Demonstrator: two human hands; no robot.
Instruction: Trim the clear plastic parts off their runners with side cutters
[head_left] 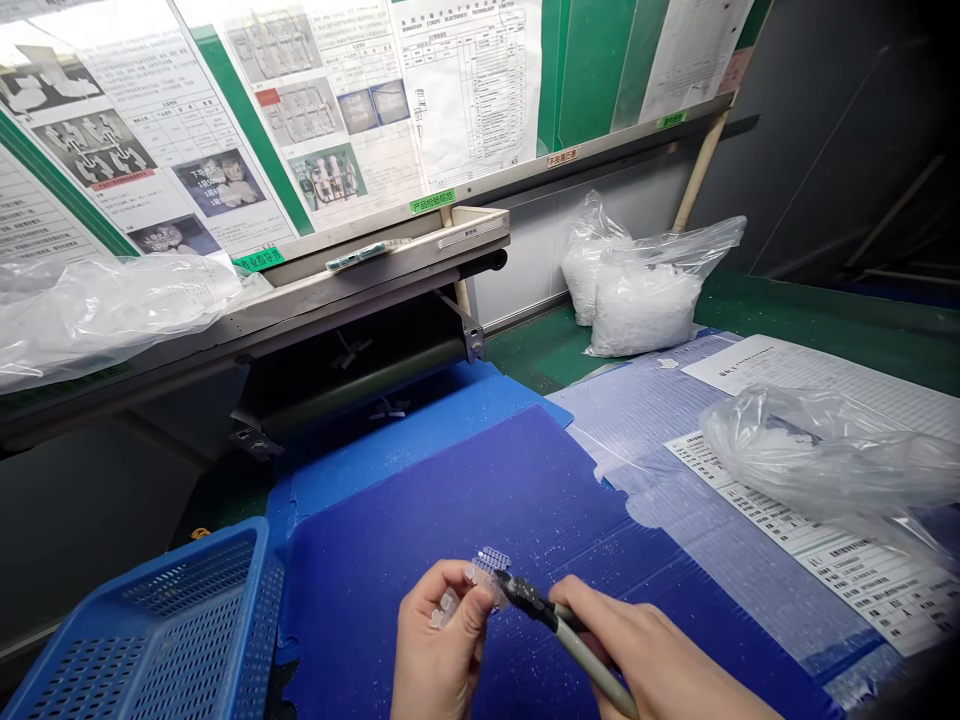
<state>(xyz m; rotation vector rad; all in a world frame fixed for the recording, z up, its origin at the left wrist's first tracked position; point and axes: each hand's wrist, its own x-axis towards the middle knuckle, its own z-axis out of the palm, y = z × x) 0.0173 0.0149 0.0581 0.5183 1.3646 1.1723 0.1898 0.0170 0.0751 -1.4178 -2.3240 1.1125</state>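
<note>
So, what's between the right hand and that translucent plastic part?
In the head view: a grey-handled tool, its tip at the plastic part.

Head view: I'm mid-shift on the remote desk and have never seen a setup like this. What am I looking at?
There is no machine arm here, just a person's two bare hands, seen by one camera worn on the head and looking forward and down.

The left hand holds small translucent plastic pieces. The right hand grips a plier-like tool with grey handles and a black head, its tip at those pieces; whether it is cutting, I cannot tell.

Beneath lies a dark blue flat sheet. To the left is a blue perforated plastic basket. To the right, a crumpled clear plastic bag lies over printed white paper labels.
</note>
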